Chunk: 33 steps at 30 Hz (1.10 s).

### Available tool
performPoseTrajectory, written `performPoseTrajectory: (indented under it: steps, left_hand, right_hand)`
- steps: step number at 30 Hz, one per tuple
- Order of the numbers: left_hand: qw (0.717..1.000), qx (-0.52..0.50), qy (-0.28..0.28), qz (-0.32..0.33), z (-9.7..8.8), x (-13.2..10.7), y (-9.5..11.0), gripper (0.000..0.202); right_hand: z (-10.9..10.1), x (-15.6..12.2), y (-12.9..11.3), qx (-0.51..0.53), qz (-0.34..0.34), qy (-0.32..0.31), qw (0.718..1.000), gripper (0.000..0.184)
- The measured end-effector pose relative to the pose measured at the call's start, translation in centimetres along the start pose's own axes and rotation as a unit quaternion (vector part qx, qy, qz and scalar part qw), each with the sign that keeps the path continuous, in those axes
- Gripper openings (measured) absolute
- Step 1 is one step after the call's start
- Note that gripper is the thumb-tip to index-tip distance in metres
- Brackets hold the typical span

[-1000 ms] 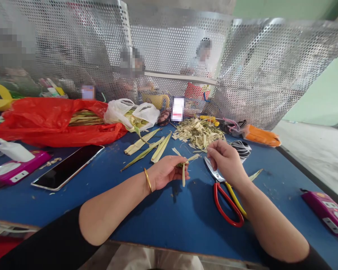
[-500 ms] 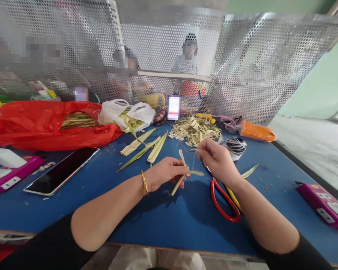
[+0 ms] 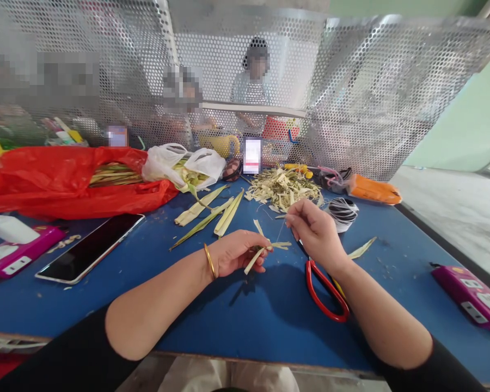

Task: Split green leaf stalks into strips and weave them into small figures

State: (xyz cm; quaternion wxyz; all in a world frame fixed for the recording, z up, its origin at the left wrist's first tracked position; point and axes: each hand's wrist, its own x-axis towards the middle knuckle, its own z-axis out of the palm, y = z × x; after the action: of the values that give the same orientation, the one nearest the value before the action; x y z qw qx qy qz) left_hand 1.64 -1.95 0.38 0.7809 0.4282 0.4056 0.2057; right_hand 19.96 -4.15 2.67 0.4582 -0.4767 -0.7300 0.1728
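My left hand (image 3: pixel 240 251), with a gold bangle (image 3: pixel 209 261) at the wrist, pinches a small bundle of crossed dried leaf strips (image 3: pixel 253 261) whose ends stick out on several sides. A thin thread or wire (image 3: pixel 281 228) runs from the bundle up to my right hand (image 3: pixel 316 228), whose thumb and forefinger are closed on its end. Under my right hand and forearm lie red-handled scissors (image 3: pixel 325 296), their blades partly covered. A yellow-handled tool (image 3: pixel 340 288) is mostly hidden by the same arm. Several husk-like leaves (image 3: pixel 228 215) lie beyond my left hand.
A pile of leaf scraps (image 3: pixel 286 188) lies ahead, beside a wire coil (image 3: pixel 343 213). At left are a red bag (image 3: pixel 65 179), a white bag (image 3: pixel 208 163) and a phone (image 3: pixel 92 247). Purple power strips (image 3: pixel 469 299) flank me. People stand behind a perforated metal screen (image 3: pixel 216 49).
My left hand has turned the leaf bundle a little, so its strips point differently. My right hand has barely moved. Behind the screen, a person has shifted to the left.
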Motion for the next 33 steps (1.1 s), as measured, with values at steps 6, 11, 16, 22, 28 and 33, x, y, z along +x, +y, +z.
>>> performPoseTrajectory:
  steps: [6,11,16,22,28,33]
  left_hand:
    - [0.999,0.045,-0.001,0.018,0.0,0.0,-0.3,0.018]
    - [0.989,0.114,-0.049,0.080,0.2,-0.2,-0.6,0.018]
    - [0.987,0.103,-0.034,0.121,0.4,-0.5,-0.3,0.020]
    - [0.981,0.076,-0.034,0.173,0.6,-0.7,0.0,0.021]
    - [0.968,0.067,0.044,0.237,0.7,-0.5,0.4,0.024]
    - [0.908,0.194,0.218,0.301,-0.1,0.1,0.5,0.023]
  right_hand:
    - [0.0,0.2,0.2,-0.003,-0.001,0.024,1.000,0.013]
    - [0.1,0.3,0.3,-0.039,0.017,0.031,0.999,0.014]
    - [0.2,0.6,1.1,-0.065,0.055,0.044,0.995,0.013]
    - [1.0,0.6,2.5,-0.074,0.129,-0.021,0.989,0.011]
    - [2.0,0.0,2.8,-0.099,0.132,-0.136,0.977,0.013]
    - [2.0,-0.8,0.7,-0.064,0.070,-0.213,0.973,0.012]
